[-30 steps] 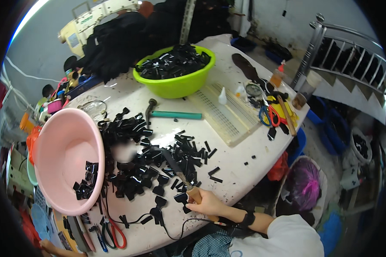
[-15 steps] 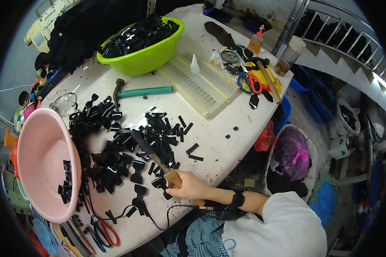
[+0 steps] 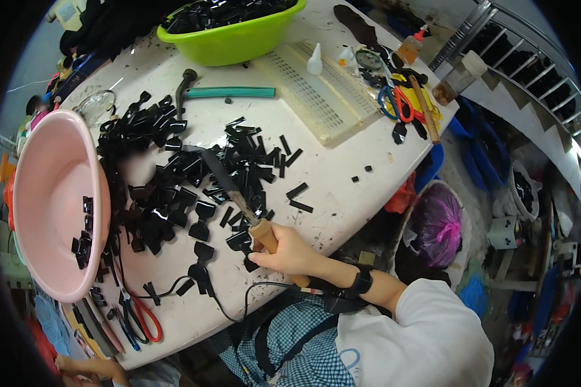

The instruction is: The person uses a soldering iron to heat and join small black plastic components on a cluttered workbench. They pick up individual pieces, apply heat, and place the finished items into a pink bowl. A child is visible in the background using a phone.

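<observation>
My right hand (image 3: 287, 251) is closed around the wooden handle (image 3: 263, 233) of a long tool at the table's near edge. Its dark blade (image 3: 216, 174) points up and left into a heap of small black pieces (image 3: 174, 200) spread over the white table (image 3: 342, 168). A black cord (image 3: 239, 309) runs from the tool past my wrist, which wears a black band (image 3: 361, 282). A hand, likely my left hand (image 3: 87, 367), shows only partly at the bottom left, below the table rim. What it holds is hidden.
A pink basin (image 3: 51, 187) holding a few black pieces sits at the left. A green basin (image 3: 232, 42) full of black pieces stands at the back. Nearby are a white perforated tray (image 3: 329, 97), a green-handled tool (image 3: 229, 92), scissors (image 3: 400, 103) and red-handled pliers (image 3: 145, 319). A purple bag (image 3: 439, 222) lies beside the table.
The view has dipped down and closer to the table. My right hand keeps its grip on the tool, with the blade still lying in the black pieces.
</observation>
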The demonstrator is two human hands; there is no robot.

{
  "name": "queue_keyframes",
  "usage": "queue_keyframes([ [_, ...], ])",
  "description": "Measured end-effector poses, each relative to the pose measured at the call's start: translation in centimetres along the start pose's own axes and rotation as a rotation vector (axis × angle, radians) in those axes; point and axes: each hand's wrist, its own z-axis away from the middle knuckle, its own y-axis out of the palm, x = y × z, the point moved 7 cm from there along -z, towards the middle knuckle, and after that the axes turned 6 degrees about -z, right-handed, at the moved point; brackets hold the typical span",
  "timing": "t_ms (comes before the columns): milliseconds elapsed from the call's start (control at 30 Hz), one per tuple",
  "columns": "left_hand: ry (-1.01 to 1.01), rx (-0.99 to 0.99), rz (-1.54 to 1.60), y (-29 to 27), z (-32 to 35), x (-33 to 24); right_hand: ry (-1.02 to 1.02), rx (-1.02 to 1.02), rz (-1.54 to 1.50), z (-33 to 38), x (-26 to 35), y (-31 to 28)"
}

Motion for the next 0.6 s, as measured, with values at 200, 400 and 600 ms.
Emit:
queue_keyframes([
  [200,-0.009,-0.004,-0.006,-0.18,0.20,-0.58,0.012,0.007,-0.033,-0.12,-0.09,-0.10],
  [400,-0.014,-0.008,-0.006,-0.30,0.33,-0.67,-0.006,0.006,-0.042,0.00,-0.06,-0.05],
  [600,-0.018,-0.006,-0.017,-0.31,0.24,-0.89,0.028,0.024,-0.055,0.12,0.18,0.03],
])
